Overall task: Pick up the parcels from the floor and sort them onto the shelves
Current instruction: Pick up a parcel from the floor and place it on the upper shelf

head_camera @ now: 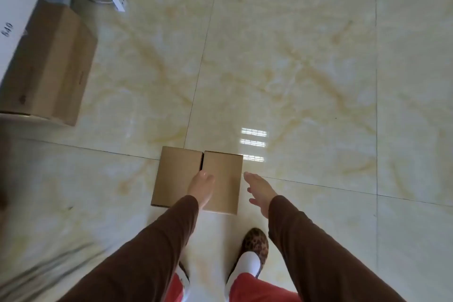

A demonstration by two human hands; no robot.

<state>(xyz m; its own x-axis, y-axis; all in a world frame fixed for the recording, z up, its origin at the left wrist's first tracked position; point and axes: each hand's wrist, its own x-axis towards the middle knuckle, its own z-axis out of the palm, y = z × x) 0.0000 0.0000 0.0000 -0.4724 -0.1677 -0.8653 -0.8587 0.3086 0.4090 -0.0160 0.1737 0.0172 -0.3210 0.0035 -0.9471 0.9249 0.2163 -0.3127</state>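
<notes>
Here the parcel lies flat, seam pointing away.

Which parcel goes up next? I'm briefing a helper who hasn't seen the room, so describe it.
On the marbled tile floor, look straight ahead of the person's feet, where two tile seams cross. The small cardboard box lies there, flaps shut with a centre slit, under the left hand. Unlike the bigger carton by the shelf, it lies in the open.

Both arms reach forward and down in brown sleeves; the left hand is curled, fingers tucked. The right hand is spread flat, fingers extended, holding nothing.
</notes>
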